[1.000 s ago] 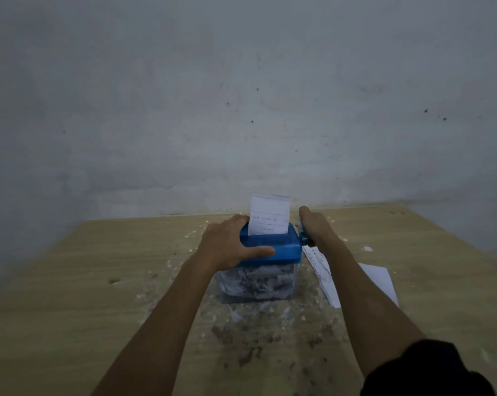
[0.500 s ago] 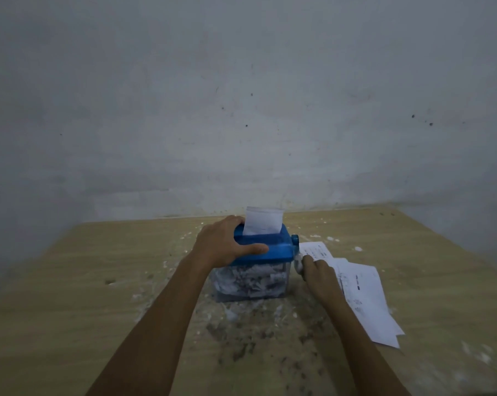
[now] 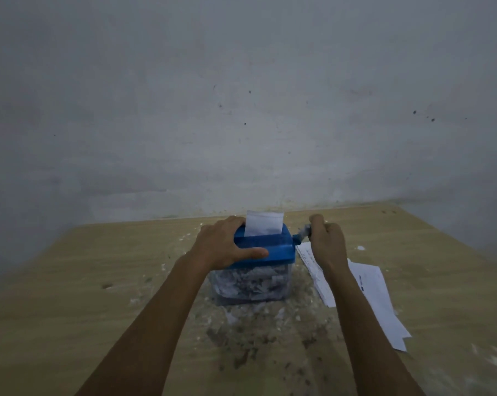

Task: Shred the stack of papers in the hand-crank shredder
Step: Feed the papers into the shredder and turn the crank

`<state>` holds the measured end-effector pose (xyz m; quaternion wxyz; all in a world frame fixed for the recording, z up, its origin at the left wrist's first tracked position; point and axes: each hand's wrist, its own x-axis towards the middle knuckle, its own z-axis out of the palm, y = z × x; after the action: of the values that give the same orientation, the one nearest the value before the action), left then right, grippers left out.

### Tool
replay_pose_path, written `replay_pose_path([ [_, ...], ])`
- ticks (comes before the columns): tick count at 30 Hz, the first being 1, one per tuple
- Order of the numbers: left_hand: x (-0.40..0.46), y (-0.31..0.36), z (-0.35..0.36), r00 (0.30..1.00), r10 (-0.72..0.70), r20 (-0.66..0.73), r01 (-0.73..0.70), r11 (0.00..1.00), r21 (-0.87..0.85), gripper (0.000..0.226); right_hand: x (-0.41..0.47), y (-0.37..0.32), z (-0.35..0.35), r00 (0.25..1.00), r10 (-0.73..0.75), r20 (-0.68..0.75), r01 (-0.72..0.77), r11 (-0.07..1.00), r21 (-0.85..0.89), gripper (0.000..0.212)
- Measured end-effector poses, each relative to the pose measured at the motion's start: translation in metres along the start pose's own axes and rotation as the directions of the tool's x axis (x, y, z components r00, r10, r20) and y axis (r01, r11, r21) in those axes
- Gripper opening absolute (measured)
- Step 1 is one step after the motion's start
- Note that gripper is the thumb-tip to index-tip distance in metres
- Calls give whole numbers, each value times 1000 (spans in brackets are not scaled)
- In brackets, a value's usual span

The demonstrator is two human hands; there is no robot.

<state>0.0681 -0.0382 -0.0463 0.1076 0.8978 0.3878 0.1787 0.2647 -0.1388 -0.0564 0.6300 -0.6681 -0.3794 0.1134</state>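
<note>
Shredder (image 3: 265, 248) sits mid-table, close to the wall (image 3: 241, 95); blue top, clear bin (image 3: 251, 284) beneath. One sheet (image 3: 263, 224) stands upright in the feed slot, only its upper part showing. My left hand (image 3: 223, 245) grips the blue top, thumb along the front edge, fingers curled over the far side beside the sheet. My right hand (image 3: 325, 238) is closed around the crank handle (image 3: 304, 233) on the shredder's right side.

Risks, as I judge them: the bin looks packed with shreds nearly up to the blue top, so cuttings may back up and jam the cutters. Hard cranking could tip or skid the light housing if my left grip eases. My left fingers lie close to the slot. My right forearm passes over the remaining papers (image 3: 370, 295) lying just right of the shredder, and could sweep them aside.

Contents: bin holds dense white-and-grey shreds. Loose scraps (image 3: 255, 338) litter the wooden table (image 3: 70, 281) in front.
</note>
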Motion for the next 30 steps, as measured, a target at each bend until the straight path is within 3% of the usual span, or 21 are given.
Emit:
replay_pose_path([
  [6, -1, -2, 2, 1000, 3, -31, -3, 1000, -5, 100, 39, -13, 14, 999, 16, 51, -15, 1000, -17, 49],
  [15, -5, 0, 2, 998, 8, -62, -7, 1000, 16, 91, 68, 9, 34, 969, 150, 194, -106, 970, -221, 48],
  [17, -5, 0, 1, 998, 1, -64, 0, 1000, 14, 90, 64, 20, 37, 949, 203, 241, -115, 935, -337, 40],
  [20, -6, 2, 2, 998, -16, -68, 17, 1000, 9, 91, 49, 44, 37, 883, 295, 365, -56, 839, -542, 9],
  [21, -6, 3, 2, 997, -20, -69, 21, 1000, 10, 93, 40, 46, 32, 872, 320, 371, -65, 826, -561, 14],
  [23, -7, 4, 2, 997, -25, -73, 26, 1000, 11, 94, 23, 51, 24, 877, 330, 350, -44, 780, -624, 28],
  [26, -6, 5, 1, 997, -35, -66, 35, 999, -4, 93, 5, 64, 14, 909, 233, 346, 76, 723, -686, 14],
  [30, -6, 5, 1, 998, -39, -48, 38, 999, -14, 95, -17, 75, 1, 936, 158, 314, 91, 754, -651, 21],
])
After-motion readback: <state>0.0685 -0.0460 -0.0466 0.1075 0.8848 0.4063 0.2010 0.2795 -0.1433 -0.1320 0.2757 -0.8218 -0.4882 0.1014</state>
